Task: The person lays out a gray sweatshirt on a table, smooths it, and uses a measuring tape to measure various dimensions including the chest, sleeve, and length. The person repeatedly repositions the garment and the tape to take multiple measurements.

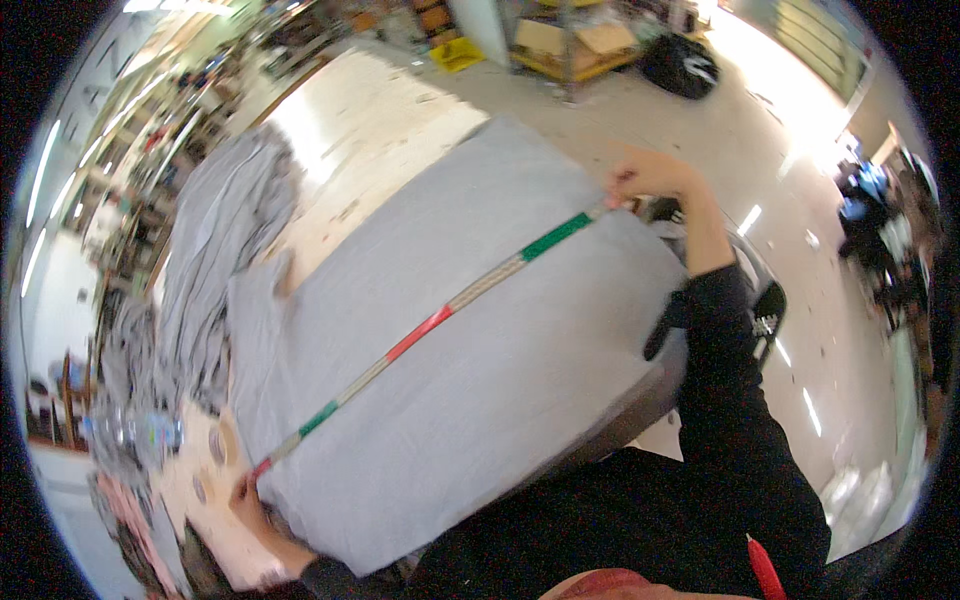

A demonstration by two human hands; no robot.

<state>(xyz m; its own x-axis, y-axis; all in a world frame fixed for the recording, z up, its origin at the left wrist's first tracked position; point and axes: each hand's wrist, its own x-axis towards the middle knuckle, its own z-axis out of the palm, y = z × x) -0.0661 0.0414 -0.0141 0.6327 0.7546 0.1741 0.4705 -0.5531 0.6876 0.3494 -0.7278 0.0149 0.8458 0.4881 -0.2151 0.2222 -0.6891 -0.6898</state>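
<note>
A measuring tape (418,334) with green, red and pale sections is stretched diagonally across a piece of grey fabric (450,405). My left hand (255,506) pinches its near end at the fabric's lower left edge. At the upper right edge, my right hand (652,176) grips the other end; motion blurs its fingers. The fabric lies mostly flat on a pale table (375,105) and hangs over the side nearest me.
A heap of crumpled grey fabric (225,202) lies on the table's left. Two tape rolls (217,446) and a plastic bottle (157,431) are near my left hand. A metal shelf (570,52) with cardboard boxes and a black bag (679,66) stand beyond.
</note>
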